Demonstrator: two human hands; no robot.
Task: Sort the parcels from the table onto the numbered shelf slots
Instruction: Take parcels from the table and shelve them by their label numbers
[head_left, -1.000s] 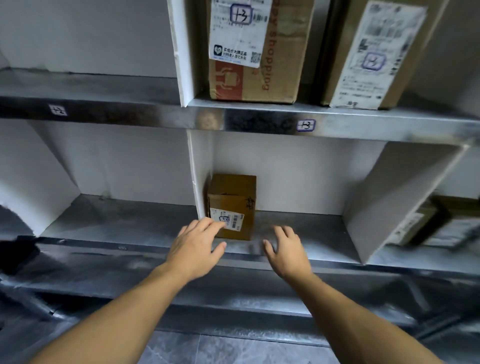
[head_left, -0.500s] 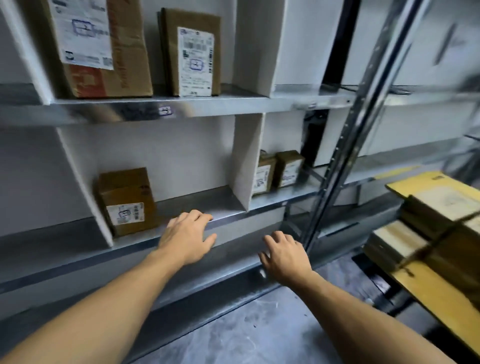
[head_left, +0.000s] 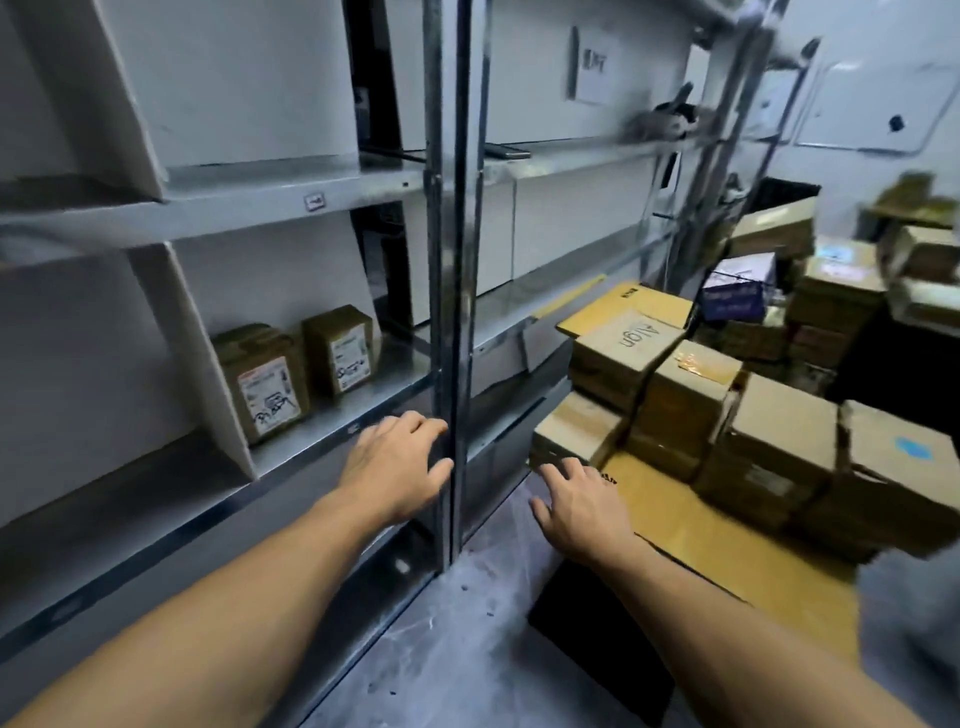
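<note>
Single head-worn wide-angle view, looking forward and down along both forearms. Faces the shelf (head_left: 291, 415) on the left, close, at its upright post (head_left: 451, 312); the tabletop (head_left: 727, 530) with stacked parcels (head_left: 769, 436) lies right. Edges blurred.

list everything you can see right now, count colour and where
parcels on shelf: two, brown with white labels, side by side in one lower slot right of a white divider
shelving: grey metal, fills the left and middle, white dividers between slots
slot tag: one, small and white, on the upper shelf edge; its marking is too blurred to read
parcels on table: many, brown and yellow cardboard, piled at right; count unclear from blur
blue and white box: one, behind the pile
floor: grey, between shelving and table
left hand: empty, open, by the shelf upright
right hand: empty, open, near the table's parcels
</note>
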